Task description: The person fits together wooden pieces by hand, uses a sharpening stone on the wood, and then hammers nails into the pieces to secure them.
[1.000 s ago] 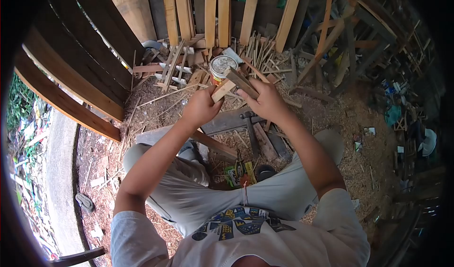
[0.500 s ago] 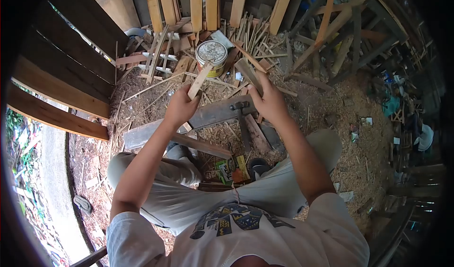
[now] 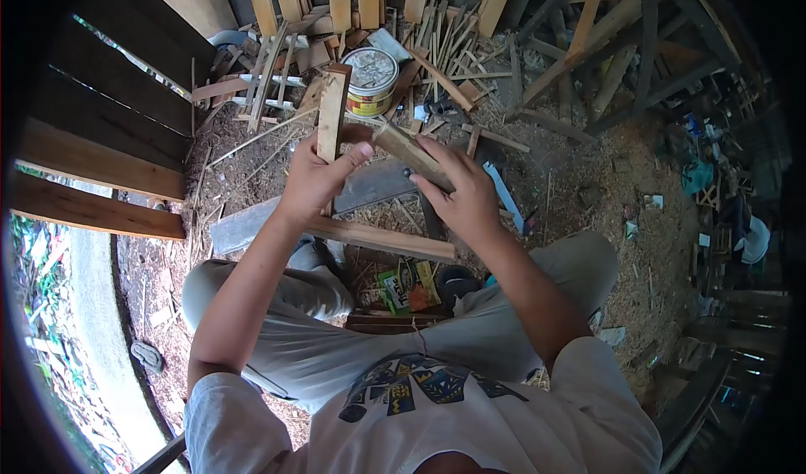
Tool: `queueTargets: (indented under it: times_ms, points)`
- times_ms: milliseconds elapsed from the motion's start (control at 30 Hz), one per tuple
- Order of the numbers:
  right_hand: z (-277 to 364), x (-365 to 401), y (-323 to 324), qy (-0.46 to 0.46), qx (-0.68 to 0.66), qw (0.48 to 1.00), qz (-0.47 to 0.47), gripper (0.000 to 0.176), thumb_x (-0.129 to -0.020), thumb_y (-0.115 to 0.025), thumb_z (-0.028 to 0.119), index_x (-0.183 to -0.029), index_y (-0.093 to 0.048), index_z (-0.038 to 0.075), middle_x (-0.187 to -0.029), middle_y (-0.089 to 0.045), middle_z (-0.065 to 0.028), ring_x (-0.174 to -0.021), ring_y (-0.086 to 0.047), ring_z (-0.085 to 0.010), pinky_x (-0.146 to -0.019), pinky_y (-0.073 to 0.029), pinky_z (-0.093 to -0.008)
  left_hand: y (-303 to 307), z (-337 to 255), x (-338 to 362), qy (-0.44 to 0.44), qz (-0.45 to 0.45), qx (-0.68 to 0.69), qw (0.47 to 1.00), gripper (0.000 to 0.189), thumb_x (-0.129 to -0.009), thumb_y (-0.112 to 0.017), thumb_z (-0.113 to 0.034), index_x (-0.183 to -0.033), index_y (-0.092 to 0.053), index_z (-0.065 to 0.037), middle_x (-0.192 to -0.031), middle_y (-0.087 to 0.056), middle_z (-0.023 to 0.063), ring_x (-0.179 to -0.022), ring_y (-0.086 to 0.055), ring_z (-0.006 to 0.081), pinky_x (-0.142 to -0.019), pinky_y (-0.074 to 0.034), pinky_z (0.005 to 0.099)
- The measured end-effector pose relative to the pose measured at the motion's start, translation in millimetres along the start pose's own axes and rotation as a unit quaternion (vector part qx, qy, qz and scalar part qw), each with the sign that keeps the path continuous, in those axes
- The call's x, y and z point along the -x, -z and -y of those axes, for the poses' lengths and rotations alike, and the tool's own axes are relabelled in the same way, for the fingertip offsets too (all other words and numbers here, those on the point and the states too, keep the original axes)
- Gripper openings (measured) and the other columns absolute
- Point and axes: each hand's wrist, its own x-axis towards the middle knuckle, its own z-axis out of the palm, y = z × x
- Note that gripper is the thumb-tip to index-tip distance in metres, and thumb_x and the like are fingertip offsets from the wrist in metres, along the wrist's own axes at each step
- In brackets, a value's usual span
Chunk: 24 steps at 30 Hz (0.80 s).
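My left hand (image 3: pixel 317 176) is wrapped round a pale wood block (image 3: pixel 331 117), which it holds upright with the thumb stretched to the right. In my right hand (image 3: pixel 457 187) is a second, greyish-brown wood piece (image 3: pixel 411 153), tilted so that its far end points up and left towards the first. The end of that piece lies close to my left fingertips. Under my hands a dark wide plank (image 3: pixel 243 226) lies across the floor, with a lighter wood strip (image 3: pixel 386 240) in front of it. A hammer (image 3: pixel 431 220) rests on the plank, mostly hidden by my right hand.
Beyond my hands stands a paint can (image 3: pixel 370 75) with a spattered lid. Thin wood offcuts (image 3: pixel 441 41) are heaped around it. Slatted boards (image 3: pixel 101 172) form the left side. Green packets (image 3: pixel 399 288) lie between my feet. Crossed timbers (image 3: pixel 579 46) stand at the back right.
My hands have come closer together. The left block has turned more upright, and the right piece has swung lower and towards the left hand. The view has shifted slightly.
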Motion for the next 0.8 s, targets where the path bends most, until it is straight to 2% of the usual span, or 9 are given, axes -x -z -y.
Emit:
queueTargets:
  times_ms: [33,67,100,167,200,467,533,633,800]
  points:
    - [-0.2,2.2,0.0,0.0,0.021,1.0,0.013,0.052,-0.088,-0.08,0.018,-0.136,-0.06,0.014,-0.106,-0.069,-0.0137,-0.092,-0.07,-0.035,-0.076,-0.056,-0.0437,0.8,-5.7,1.4,0.02,0.039,0.007,0.999,0.029,-0.092,-0.082,-0.024,-0.112,-0.073,-0.004,-0.076,-0.064,-0.0031,-0.065,-0.055,0.0051,-0.06,-0.046,0.0249]
    - [-1.3,3.5,-0.2,-0.003,0.02,1.0,0.012,0.052,-0.088,-0.08,0.018,-0.136,-0.06,0.014,-0.106,-0.069,-0.0137,-0.092,-0.07,-0.035,-0.076,-0.056,-0.0437,-0.8,-12.5,3.2,0.042,0.064,0.003,0.997,0.032,-0.091,-0.083,-0.018,-0.117,-0.072,-0.003,-0.086,-0.071,0.0006,-0.078,-0.062,0.0058,-0.071,-0.051,0.0246]
    - [-3.1,4.0,-0.2,0.019,0.033,0.999,-0.001,0.049,-0.088,-0.08,0.018,-0.133,-0.061,0.014,-0.102,-0.068,-0.0131,-0.089,-0.069,-0.0347,-0.074,-0.055,-0.044,-4.9,-8.6,1.6,0.044,0.066,0.001,0.997,0.032,-0.091,-0.083,-0.018,-0.117,-0.072,-0.003,-0.086,-0.071,0.0006,-0.078,-0.062,0.0058,-0.071,-0.051,0.0246]
    - [-7.2,5.8,0.9,0.039,0.048,0.998,-0.015,0.046,-0.087,-0.08,0.017,-0.13,-0.062,0.013,-0.099,-0.067,-0.0126,-0.086,-0.068,-0.0343,-0.071,-0.054,-0.0443,-12.8,3.0,-3.4,-0.107,0.079,-0.028,0.991,0.033,-0.09,-0.083,-0.012,-0.119,-0.071,-0.001,-0.098,-0.075,0.0032,-0.088,-0.065,0.0068,-0.08,-0.053,0.0256]
    - [-9.9,7.4,1.9,0.034,0.034,0.999,-0.019,0.044,-0.087,-0.079,0.016,-0.128,-0.062,0.013,-0.1,-0.067,-0.0127,-0.086,-0.069,-0.0347,-0.071,-0.055,-0.0442,-13.5,-5.6,-2.1,-0.104,0.092,-0.08,0.987,0.033,-0.09,-0.082,-0.009,-0.119,-0.071,0.0,-0.103,-0.075,0.0032,-0.092,-0.065,0.0066,-0.085,-0.054,0.0263]
    - [-12.2,14.8,14.4,0.032,-0.051,0.998,-0.027,0.041,-0.088,-0.081,0.025,-0.119,-0.062,0.007,-0.099,-0.07,-0.0121,-0.087,-0.072,-0.0347,-0.071,-0.056,-0.0426,-30.6,8.1,-8.7,-0.133,0.148,-0.029,0.98,0.033,-0.089,-0.082,-0.008,-0.119,-0.071,0.0,-0.107,-0.075,0.0041,-0.094,-0.065,0.0079,-0.088,-0.052,0.027]
    - [-14.8,14.6,18.4,0.054,-0.039,0.997,-0.031,0.035,-0.09,-0.078,0.029,-0.111,-0.065,0.004,-0.095,-0.07,-0.0112,-0.082,-0.072,-0.034,-0.069,-0.056,-0.0421,-32.6,11.2,-10.4,-0.133,0.153,-0.024,0.979,0.034,-0.088,-0.082,-0.007,-0.12,-0.07,0.0,-0.107,-0.075,0.0042,-0.094,-0.065,0.0083,-0.087,-0.052,0.0271]
    - [-15.5,17.9,22.3,0.034,-0.008,0.999,-0.015,0.031,-0.092,-0.076,0.03,-0.104,-0.068,0.004,-0.094,-0.07,-0.0106,-0.077,-0.071,-0.0323,-0.066,-0.055,-0.0411,-34.0,15.9,-12.0,-0.162,0.16,-0.058,0.972,0.035,-0.087,-0.083,-0.006,-0.119,-0.07,0.0,-0.104,-0.074,0.0052,-0.093,-0.065,0.0085,-0.086,-0.052,0.0273]
    - [-18.2,19.8,30.0,0.055,0.048,0.997,-0.012,0.032,-0.089,-0.077,0.033,-0.103,-0.07,0.005,-0.093,-0.07,-0.0096,-0.076,-0.071,-0.03,-0.065,-0.055,-0.0401,-38.7,16.5,-10.3,-0.15,0.167,-0.06,0.973,0.035,-0.086,-0.083,-0.006,-0.119,-0.071,0.0,-0.104,-0.074,0.0065,-0.091,-0.065,0.0087,-0.083,-0.052,0.0271]
